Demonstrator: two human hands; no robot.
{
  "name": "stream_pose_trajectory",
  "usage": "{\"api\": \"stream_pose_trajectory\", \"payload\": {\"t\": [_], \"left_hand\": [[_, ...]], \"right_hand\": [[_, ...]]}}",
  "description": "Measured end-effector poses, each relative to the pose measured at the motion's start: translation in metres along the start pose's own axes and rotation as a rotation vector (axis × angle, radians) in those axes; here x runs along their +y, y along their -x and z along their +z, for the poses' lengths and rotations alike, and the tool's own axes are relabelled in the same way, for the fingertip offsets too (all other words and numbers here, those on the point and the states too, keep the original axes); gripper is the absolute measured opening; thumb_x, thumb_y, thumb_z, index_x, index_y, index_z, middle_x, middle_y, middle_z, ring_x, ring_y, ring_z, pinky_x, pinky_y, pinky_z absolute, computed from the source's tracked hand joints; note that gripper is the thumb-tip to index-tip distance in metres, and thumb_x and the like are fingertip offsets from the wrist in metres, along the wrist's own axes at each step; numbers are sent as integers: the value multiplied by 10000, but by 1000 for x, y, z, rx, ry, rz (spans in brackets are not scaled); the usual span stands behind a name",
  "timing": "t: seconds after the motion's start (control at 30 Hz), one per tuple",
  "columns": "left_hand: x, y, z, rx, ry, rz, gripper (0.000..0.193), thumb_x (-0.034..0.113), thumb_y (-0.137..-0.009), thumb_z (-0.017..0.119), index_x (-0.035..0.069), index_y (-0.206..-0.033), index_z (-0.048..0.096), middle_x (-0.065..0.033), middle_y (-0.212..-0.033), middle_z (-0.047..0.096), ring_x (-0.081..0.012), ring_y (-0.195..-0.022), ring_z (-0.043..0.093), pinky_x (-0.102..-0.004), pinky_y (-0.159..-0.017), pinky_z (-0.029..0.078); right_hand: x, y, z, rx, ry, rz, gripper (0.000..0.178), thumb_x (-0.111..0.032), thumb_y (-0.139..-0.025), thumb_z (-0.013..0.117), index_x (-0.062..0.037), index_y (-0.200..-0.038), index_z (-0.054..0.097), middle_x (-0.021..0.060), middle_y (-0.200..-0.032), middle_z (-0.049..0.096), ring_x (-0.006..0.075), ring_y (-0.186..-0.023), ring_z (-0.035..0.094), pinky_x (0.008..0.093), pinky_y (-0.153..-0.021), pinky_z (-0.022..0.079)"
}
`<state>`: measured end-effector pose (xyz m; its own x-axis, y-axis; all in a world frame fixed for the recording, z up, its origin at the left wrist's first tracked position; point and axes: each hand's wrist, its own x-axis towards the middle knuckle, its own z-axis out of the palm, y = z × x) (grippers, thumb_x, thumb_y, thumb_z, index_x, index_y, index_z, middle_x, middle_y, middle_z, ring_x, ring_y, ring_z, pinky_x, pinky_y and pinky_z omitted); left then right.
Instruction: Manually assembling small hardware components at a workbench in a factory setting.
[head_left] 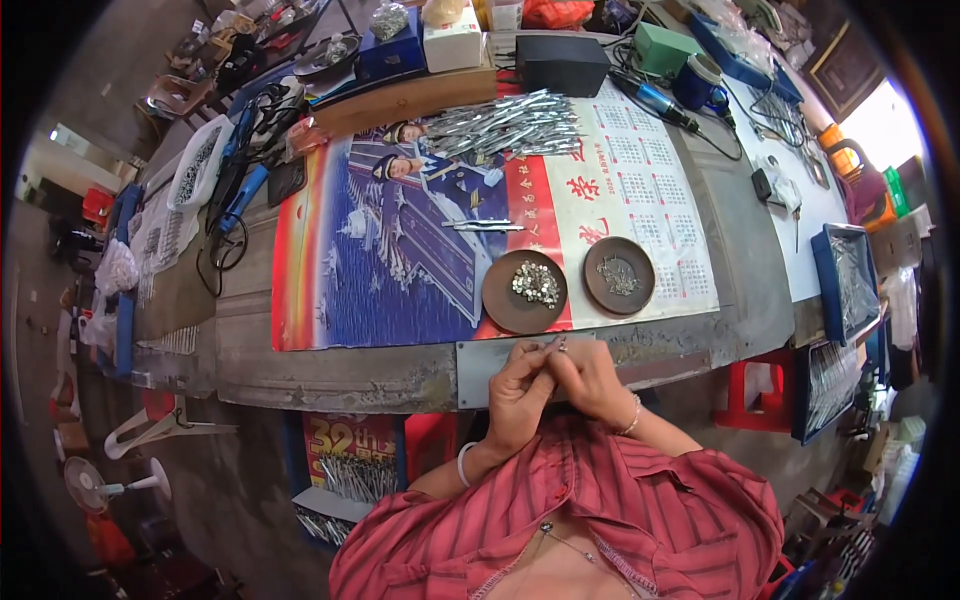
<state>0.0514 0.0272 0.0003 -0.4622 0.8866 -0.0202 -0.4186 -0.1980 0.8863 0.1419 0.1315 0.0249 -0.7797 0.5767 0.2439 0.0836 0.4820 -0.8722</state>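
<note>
My left hand (515, 400) and my right hand (592, 380) meet at the table's front edge, over a grey metal plate (473, 370). Their fingers are pinched together. A small shiny bit shows at the fingertips, too small to name. Just beyond, a round brown dish (497, 310) holds small silvery round pieces (537, 284). To its right a second brown dish (648, 285) has tiny thin metal pieces (618, 276) in it. A few slim metal rods (482, 226) lie behind the first dish. Farther back is a large heap of similar silvery rods (510, 125).
A calendar poster (390, 290) covers the middle of the table. Behind the heap stand a wooden box (400, 102) and a black box (562, 65). Blue corded tools (243, 196) lie left. A blue tray (848, 280) is at right, a red stool (750, 395) below.
</note>
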Motion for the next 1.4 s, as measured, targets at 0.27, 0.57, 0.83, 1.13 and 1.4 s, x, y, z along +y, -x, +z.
{"api": "stream_pose_trajectory", "payload": {"t": [0.27,0.57,0.83,1.13,1.4], "left_hand": [[5,8,3,-108,185,-89,235,-47,-907,526,17,-1130,562,23,-963,497,-28,-663,443,-174,-538,350],[13,11,12,4,312,-89,181,-45,-893,525,32,-1051,569,-17,-921,546,-42,-609,451,-186,-508,357],[16,21,4,11,408,-255,188,-34,-886,533,37,-1056,568,-17,-893,558,-51,-552,425,-188,-467,309],[17,11,-17,-79,515,-437,214,53,-919,518,22,-1131,527,-114,-1007,589,-82,-593,417,-200,-491,330],[9,-16,-35,-144,-265,-349,208,54,-907,560,12,-1109,590,-28,-929,618,-43,-628,495,-195,-555,408]], "right_hand": [[6,4,-5,368,-302,41,548,-51,-691,737,-27,-1135,417,48,-929,468,104,-751,449,230,-644,399],[14,-17,-12,616,-286,240,660,-141,-628,821,-30,-1131,409,45,-896,447,108,-701,416,247,-600,388],[-2,8,1,412,-284,-209,644,-166,-660,800,-20,-1163,426,50,-947,454,97,-713,432,245,-623,402],[49,32,-39,529,-175,158,324,-136,-864,652,1,-1107,486,20,-911,519,71,-763,457,211,-699,414],[78,71,-54,482,255,144,146,-124,-895,594,13,-915,545,104,-857,557,195,-747,542,289,-684,449]]}}
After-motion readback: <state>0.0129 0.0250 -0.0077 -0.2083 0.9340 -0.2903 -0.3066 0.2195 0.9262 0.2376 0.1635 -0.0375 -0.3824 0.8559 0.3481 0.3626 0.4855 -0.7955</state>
